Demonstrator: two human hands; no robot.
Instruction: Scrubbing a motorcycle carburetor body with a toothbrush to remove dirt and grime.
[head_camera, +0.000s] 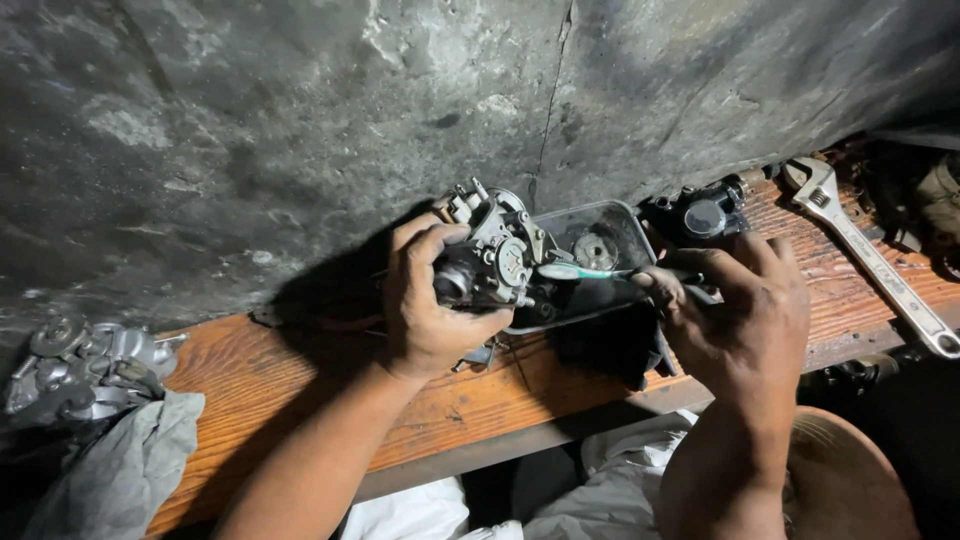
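The left hand (428, 305) clasped a grimy carburetor (492, 252) above the wooden bench (300, 385) — the right hand (738, 308) pinched a toothbrush (590, 271) against it.

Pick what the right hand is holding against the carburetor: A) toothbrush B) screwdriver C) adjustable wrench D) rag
A: the right hand grips a toothbrush with its bristle end at the carburetor held in the left hand; the wrench lies untouched on the bench.
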